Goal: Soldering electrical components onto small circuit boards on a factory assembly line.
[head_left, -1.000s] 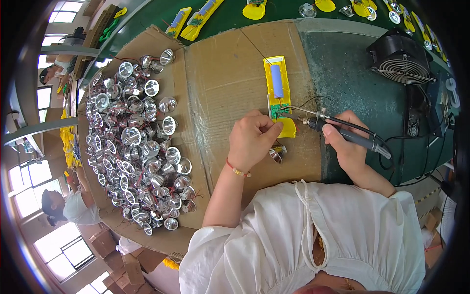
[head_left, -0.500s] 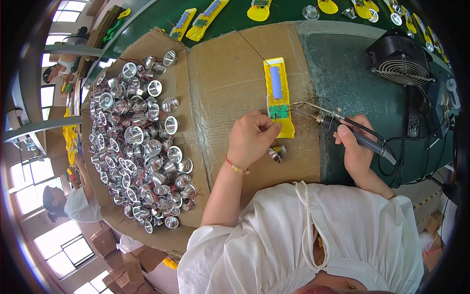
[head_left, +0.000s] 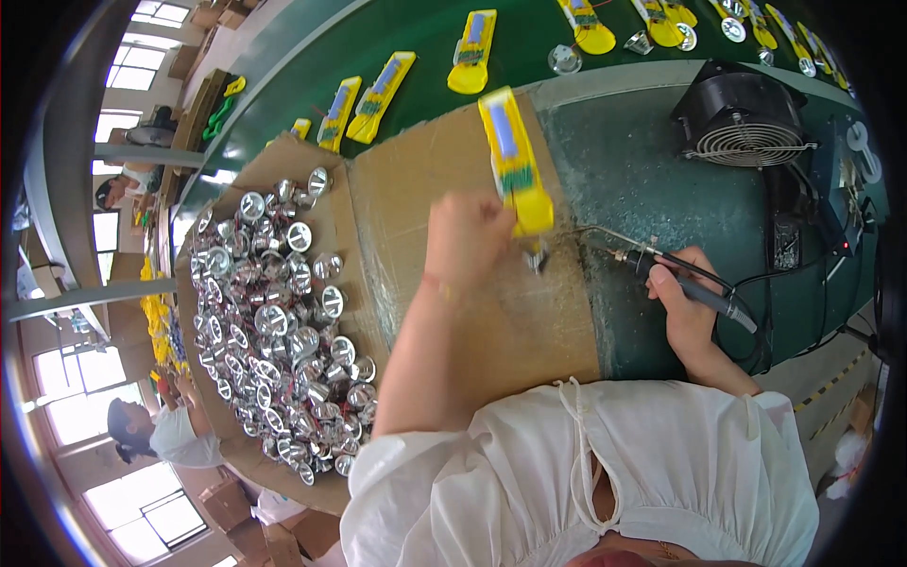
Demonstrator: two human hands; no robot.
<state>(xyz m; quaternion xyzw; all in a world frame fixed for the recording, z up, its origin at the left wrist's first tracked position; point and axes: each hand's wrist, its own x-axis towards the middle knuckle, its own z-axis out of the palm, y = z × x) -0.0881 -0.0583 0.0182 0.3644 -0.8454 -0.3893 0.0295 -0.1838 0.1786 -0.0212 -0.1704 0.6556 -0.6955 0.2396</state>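
My left hand [head_left: 470,241], blurred by motion, is closed with its fingertips at the left edge of a yellow flashlight housing [head_left: 534,210]. The housing lies tilted over the cardboard's far edge and carries a blue battery cell [head_left: 504,132] and a green circuit board [head_left: 517,179]. A small silver reflector cup [head_left: 537,258], also smeared, sits just below the housing's near end. My right hand [head_left: 687,293] grips a soldering iron [head_left: 694,284] with a thin metal guide tube along it. Its tip points left over the cardboard's right edge, apart from the housing.
Many silver reflector cups [head_left: 274,321] are heaped in a cardboard tray on the left. Several yellow housings [head_left: 382,97] lie along the green far surface. A black fan [head_left: 744,115] stands at the right. Cardboard [head_left: 501,350] covers the table before me. Other people work far left.
My left hand and the yellow housing have moved away from me across the cardboard, and the reflector cup has followed. The iron's tip is farther from the board. The whole view has shifted.
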